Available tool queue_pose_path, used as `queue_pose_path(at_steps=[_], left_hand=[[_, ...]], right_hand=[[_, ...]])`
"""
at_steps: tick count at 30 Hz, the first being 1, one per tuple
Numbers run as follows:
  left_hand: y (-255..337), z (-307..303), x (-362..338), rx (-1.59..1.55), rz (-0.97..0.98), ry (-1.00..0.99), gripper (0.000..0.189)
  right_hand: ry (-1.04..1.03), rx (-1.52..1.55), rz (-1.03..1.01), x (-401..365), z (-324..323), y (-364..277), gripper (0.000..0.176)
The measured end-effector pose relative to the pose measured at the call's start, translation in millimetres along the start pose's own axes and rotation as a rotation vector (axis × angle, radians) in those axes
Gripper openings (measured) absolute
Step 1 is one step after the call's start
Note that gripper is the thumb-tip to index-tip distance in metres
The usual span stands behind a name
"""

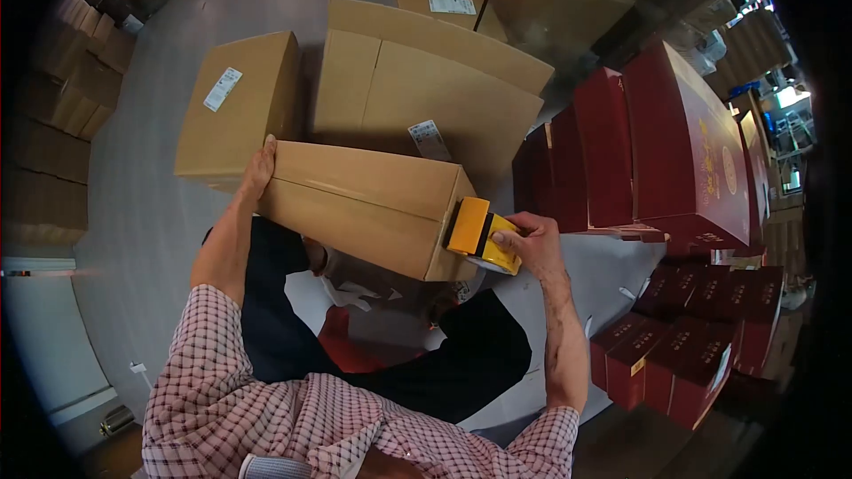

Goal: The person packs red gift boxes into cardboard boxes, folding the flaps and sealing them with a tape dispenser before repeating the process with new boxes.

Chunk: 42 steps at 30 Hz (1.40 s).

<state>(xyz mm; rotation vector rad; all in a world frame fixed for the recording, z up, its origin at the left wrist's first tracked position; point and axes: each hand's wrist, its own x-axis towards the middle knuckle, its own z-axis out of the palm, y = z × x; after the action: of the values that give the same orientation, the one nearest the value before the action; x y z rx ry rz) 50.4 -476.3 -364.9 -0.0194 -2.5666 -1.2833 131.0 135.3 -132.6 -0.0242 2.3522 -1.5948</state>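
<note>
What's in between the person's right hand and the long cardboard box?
A yellow-and-black tool, held by the right hand and apparently touching the end of the long cardboard box; the head view shows it.

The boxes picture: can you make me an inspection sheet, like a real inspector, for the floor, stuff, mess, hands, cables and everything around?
Surface: grey floor, partly hidden by boxes.
Things in hand: long brown carton; yellow-and-black tool at its right end.
Clutter: labelled carton and large carton with a raised flap behind; pale bits below, unclear.
Left hand: against the long brown carton's left end.
Right hand: holding the tool.
Cables: nothing seen near the hands.
Surroundings: dark red boxes at right.
</note>
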Motion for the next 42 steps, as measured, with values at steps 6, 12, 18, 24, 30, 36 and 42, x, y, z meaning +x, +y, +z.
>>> queue_pose_path(at_steps=[6, 12, 18, 24, 30, 36, 42], left_hand=[[45.8, 68.9, -9.0, -0.087, -0.841, -0.426, 0.083], [21.0, 183.4, -55.2, -0.26, -0.645, -0.157, 0.081], [319.9, 29.0, -50.8, -0.403, 0.154, -0.019, 0.089], [336.1, 10.5, -63.9, 0.173, 0.289, -0.131, 0.103], [285.8, 13.2, -61.5, 0.073, 0.197, -0.012, 0.1], [280.7, 18.5, -46.2, -0.033, 0.152, 0.177, 0.092], [238.4, 27.5, -30.8, -0.205, 0.08, 0.361, 0.062]], right_hand=[[0.131, -0.176, 0.011, -11.3, -8.2, -95.8, 0.03], [0.076, -0.646, -0.016, 8.7, 38.7, -158.2, 0.032], [0.113, -0.843, -0.148, 42.0, 110.8, -177.6, 0.047], [0.332, -0.352, -0.425, 70.2, 139.9, -124.0, 0.056], [0.553, -0.175, 0.278, -18.9, 57.4, 58.9, 0.07], [0.173, 0.781, 0.177, -35.7, 25.7, 72.5, 0.047], [0.153, 0.768, 0.187, -44.2, 73.3, -132.5, 0.036]])
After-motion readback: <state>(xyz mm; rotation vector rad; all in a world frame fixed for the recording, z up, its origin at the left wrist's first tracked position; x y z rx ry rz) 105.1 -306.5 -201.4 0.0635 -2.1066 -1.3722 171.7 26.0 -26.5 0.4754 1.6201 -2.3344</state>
